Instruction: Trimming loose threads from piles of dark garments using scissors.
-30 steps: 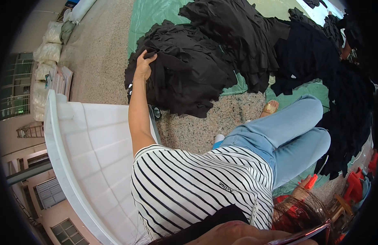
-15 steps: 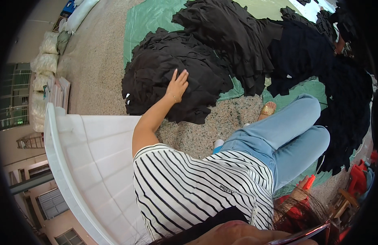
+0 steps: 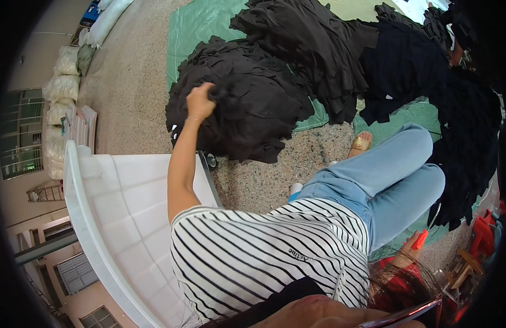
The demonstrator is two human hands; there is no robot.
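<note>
My left hand (image 3: 201, 102) is over a rounded heap of dark brown cloth (image 3: 253, 120), its fingers curled closed on a piece of the cloth. Motion blurs the fabric beside the fingertips, so the held piece's outline cannot be made out. Far to the right, beyond my bent knees, my right hand (image 3: 411, 249) is wrapped round an orange-handled tool (image 3: 421, 239). A thin metal tip seems to stick out of that tool; its exact kind is unclear.
A big white plastic bin (image 3: 138, 218) on wheels stands at my left. More brown cloth (image 3: 307, 49) and navy cloth (image 3: 406, 65) lie on green sheeting (image 3: 204, 22). Red objects (image 3: 482, 232) and a small wooden stool (image 3: 463, 268) are at the right. White sacks (image 3: 64, 87) line the far left.
My left hand has moved left across the heap, from lying flat with fingers stretched to closed on cloth. The right hand has shifted slightly, still with the orange-handled tool.
</note>
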